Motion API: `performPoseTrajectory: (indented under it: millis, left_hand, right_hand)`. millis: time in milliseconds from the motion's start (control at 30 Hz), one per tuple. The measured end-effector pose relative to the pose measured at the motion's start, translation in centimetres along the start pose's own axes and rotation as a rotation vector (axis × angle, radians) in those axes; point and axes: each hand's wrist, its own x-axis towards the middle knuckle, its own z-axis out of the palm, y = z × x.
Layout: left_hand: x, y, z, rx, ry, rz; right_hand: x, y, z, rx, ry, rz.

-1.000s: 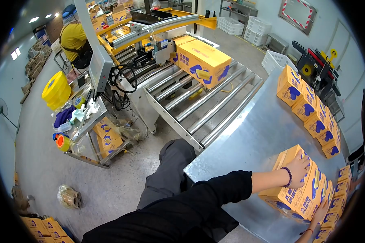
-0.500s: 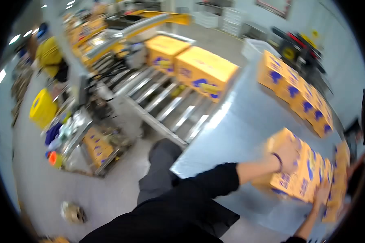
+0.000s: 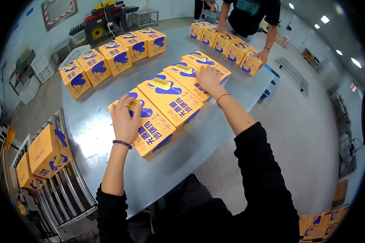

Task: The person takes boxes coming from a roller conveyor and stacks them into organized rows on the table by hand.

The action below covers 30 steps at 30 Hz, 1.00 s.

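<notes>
A row of several yellow cardboard boxes with blue print stands end to end on the metal table in front of me. My left hand rests on top of the nearest box, fingers bent and apart, a beaded bracelet at its wrist. Farther along the row, my right hand lies across the tops of the boxes at the far end, fingers spread. Neither hand lifts a box. The undersides of the boxes are hidden.
Another box row stands at the table's far left. Across the steel table, a person has both hands on a third row. Two larger cartons sit on the roller conveyor at left.
My view has swung right, from the conveyor toward the table. My left hand has shifted on the near end of the row; my right hand is still at the far end.
</notes>
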Motion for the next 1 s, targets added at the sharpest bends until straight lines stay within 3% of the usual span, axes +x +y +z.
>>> performPoseTrajectory:
  millis: [33,100,133,167,200,267,333,367,433,467,500,533,600,667,800,1000]
  left_hand:
    - [-0.1,-0.1,-0.1,-0.172,0.061,-0.098]
    - [-1.0,0.0,-0.7,-0.198,0.151,-0.096]
    - [-1.9,-0.2,-1.0,-0.218,0.244,-0.1]
    - [-3.5,-0.8,-1.2,-0.157,0.313,-0.012]
    - [-5.9,0.1,-2.2,-0.285,0.338,-0.073]
    - [-12.2,1.6,-5.0,-0.453,0.331,-0.234]
    - [-19.5,2.8,-8.6,-0.559,0.257,-0.329]
    - [-22.8,4.5,-10.1,-0.497,0.257,-0.431]
    - [-28.5,6.5,-11.7,-0.327,0.237,-0.402]
    - [-32.9,5.3,-11.4,-0.433,0.185,-0.461]
    - [-34.3,6.5,-13.6,-0.392,-0.051,-0.57]
    - [-35.6,6.8,-13.2,-0.255,-0.031,-0.502]
    - [-39.0,7.5,-11.7,-0.171,0.069,-0.723]
    - [-45.1,4.2,-9.3,-0.051,0.109,-0.756]
    - [-48.0,1.8,-8.0,0.059,0.095,-0.866]
    - [-50.0,-2.3,-9.2,0.116,0.053,-0.849]
  right_hand:
    - [0.3,-1.5,0.0,-0.026,-0.132,0.034]
    - [-2.2,-7.2,-3.2,0.253,-0.311,-0.215]
    - [-5.7,-10.6,-6.5,0.451,-0.154,-0.473]
    - [-7.7,-13.6,-4.6,0.554,-0.004,-0.597]
    - [-10.5,-16.4,-8.8,0.65,-0.209,-0.677]
    - [-15.3,-20.4,-10.9,0.538,-0.178,-0.826]
    - [-17.1,-22.5,-10.8,0.431,-0.448,-0.818]
    - [-17.4,-23.0,-8.7,0.261,-0.336,-0.874]
    - [-16.7,-23.2,-8.6,0.304,-0.327,-0.857]
    - [-16.3,-23.2,-8.5,0.339,-0.314,-0.844]
    - [-16.2,-23.2,-8.3,0.373,-0.288,-0.834]
    - [-16.1,-23.3,-7.9,0.371,-0.299,-0.84]
    - [-15.7,-23.5,-7.0,0.394,-0.249,-0.805]
    - [-15.2,-23.7,-6.2,0.384,-0.234,-0.784]
    - [-14.3,-23.5,-5.2,0.36,-0.244,-0.742]
    - [-13.7,-23.6,-3.6,0.414,-0.22,-0.633]
